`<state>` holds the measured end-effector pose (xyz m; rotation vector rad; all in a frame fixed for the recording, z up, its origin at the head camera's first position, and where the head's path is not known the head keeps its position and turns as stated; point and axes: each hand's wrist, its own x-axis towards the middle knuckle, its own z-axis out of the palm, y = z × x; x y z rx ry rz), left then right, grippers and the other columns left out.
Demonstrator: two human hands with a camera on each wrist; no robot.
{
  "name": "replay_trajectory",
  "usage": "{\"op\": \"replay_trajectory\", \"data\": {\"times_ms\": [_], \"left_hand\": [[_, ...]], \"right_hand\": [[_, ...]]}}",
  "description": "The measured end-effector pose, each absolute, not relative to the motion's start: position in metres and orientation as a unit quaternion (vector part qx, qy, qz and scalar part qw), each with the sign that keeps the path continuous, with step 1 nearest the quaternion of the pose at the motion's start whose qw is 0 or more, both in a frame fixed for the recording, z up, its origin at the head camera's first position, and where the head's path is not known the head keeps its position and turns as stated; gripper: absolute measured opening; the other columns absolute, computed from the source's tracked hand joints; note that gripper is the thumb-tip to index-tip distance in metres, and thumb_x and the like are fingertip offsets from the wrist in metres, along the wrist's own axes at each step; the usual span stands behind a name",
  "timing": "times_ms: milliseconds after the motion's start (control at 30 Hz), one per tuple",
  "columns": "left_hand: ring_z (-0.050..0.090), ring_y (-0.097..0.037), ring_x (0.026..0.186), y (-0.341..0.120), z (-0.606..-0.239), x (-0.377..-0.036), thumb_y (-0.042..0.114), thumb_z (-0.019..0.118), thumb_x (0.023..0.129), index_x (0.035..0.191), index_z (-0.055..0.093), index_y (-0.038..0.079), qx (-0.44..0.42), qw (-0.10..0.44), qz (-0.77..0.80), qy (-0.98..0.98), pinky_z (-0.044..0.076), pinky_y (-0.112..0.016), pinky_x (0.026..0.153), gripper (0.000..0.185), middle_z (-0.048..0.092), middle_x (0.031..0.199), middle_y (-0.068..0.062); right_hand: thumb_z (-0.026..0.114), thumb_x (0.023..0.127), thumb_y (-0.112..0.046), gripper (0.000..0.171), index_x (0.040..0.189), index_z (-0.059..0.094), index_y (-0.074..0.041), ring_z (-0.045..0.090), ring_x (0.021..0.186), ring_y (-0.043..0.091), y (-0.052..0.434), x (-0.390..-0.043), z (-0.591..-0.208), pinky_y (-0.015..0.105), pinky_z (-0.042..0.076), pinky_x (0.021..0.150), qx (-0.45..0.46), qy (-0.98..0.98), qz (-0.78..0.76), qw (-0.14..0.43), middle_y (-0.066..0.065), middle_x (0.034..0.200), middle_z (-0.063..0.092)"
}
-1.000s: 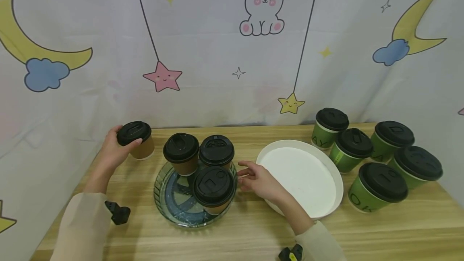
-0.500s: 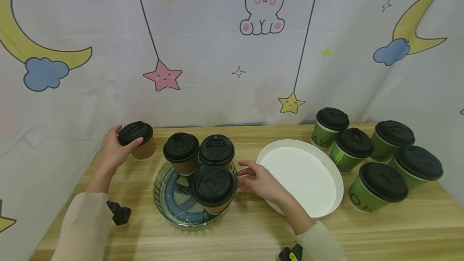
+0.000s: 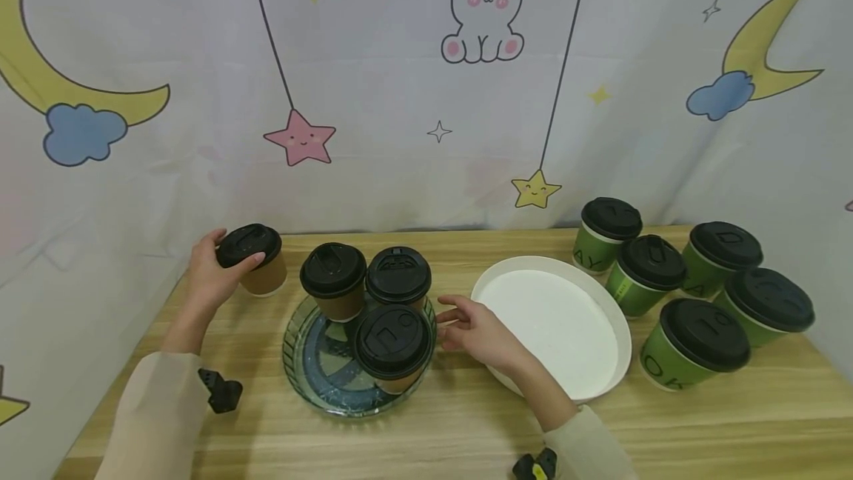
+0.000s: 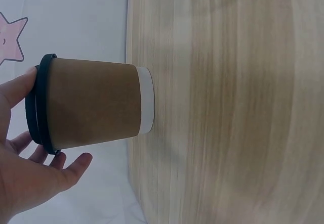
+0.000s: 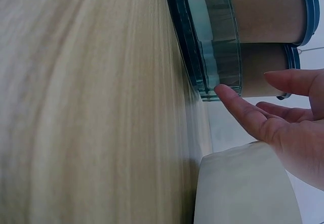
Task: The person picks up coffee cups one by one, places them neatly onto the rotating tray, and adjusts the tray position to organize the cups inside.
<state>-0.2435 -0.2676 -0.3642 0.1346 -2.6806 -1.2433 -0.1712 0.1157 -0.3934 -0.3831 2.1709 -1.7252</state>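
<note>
Brown cup (image 3: 256, 259): stood upright on the bench (image 3: 426, 421) at its far left, just left of the glass tray, apart from it and outside its rim.
Left hand (image 3: 208, 280): curled round that brown cup near the black lid, thumb on one side and fingers behind, likely so the cup stayed level when lifted.
Right hand (image 3: 476, 330): lay relaxed with straight fingers (image 5: 238, 104), tips touching the glass tray's rim; it held nothing and seemed to steady the tray.
Glass tray (image 3: 300, 372): sat near the front between the two hands, carrying three brown lidded cups (image 3: 373, 302) packed to its back and right, leaving a bare patch at front left.
White plate (image 3: 616, 332): rested just right of the right hand, nothing on it.
Green cups (image 3: 673, 280): five with black lids clustered beyond the plate at the far right, kept apart from the brown ones.
Curtain (image 3: 400, 80): hung behind the bench, printed with moons, stars and a rabbit.
</note>
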Motion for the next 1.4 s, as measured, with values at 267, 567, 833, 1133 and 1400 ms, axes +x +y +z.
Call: {"op": "replay_trajectory", "data": {"times_ms": [267,567,833,1133,1400], "left_hand": [[0.018,-0.049,0.127,-0.267,-0.364,-0.242,0.035,0.061,0.087,0.142,0.013,-0.006,0.053,0.097,-0.425,-0.898,0.02,-0.058,0.1,0.084,0.017,0.14,-0.033],[0.02,-0.05,0.124,-0.266,-0.363,-0.231,0.03,0.063,0.086,0.139,0.019,-0.009,0.039,0.103,-0.424,-0.899,0.022,-0.06,0.097,0.08,0.017,0.137,-0.035],[0.013,-0.049,0.128,-0.267,-0.36,-0.217,0.032,0.061,0.087,0.142,0.01,-0.008,0.06,0.082,-0.459,-0.883,0.018,-0.059,0.101,0.085,0.009,0.142,-0.032],[0.014,-0.048,0.128,-0.261,-0.351,-0.196,0.034,0.062,0.086,0.143,0.011,-0.006,0.056,0.086,-0.461,-0.882,0.019,-0.061,0.098,0.087,0.008,0.143,-0.031],[0.018,-0.049,0.125,-0.251,-0.338,-0.174,0.031,0.065,0.085,0.142,0.014,-0.006,0.025,0.095,-0.451,-0.887,0.021,-0.064,0.094,0.085,0.014,0.14,-0.032]], "right_hand": [[0.043,0.09,0.005,0.049,0.137,0.03,0.007,0.056,0.104,0.034,0.115,-0.171,-0.393,0.037,0.051,0.079,-0.135,0.765,-0.607,0.168,0.026,0.12,0.05],[0.044,0.09,0.003,0.049,0.137,0.03,0.007,0.055,0.105,0.035,0.115,-0.171,-0.393,0.037,0.05,0.079,-0.136,0.767,-0.604,0.167,0.026,0.12,0.05],[0.044,0.09,0.004,0.049,0.137,0.031,0.007,0.056,0.104,0.034,0.115,-0.171,-0.395,0.038,0.05,0.08,-0.134,0.766,-0.607,0.164,0.026,0.12,0.05],[0.044,0.089,0.005,0.049,0.137,0.031,0.007,0.056,0.104,0.033,0.115,-0.172,-0.395,0.038,0.05,0.081,-0.131,0.764,-0.609,0.165,0.026,0.12,0.05],[0.045,0.09,0.004,0.049,0.137,0.03,0.008,0.055,0.105,0.034,0.115,-0.171,-0.394,0.039,0.05,0.081,-0.132,0.763,-0.61,0.167,0.026,0.12,0.05]]}}
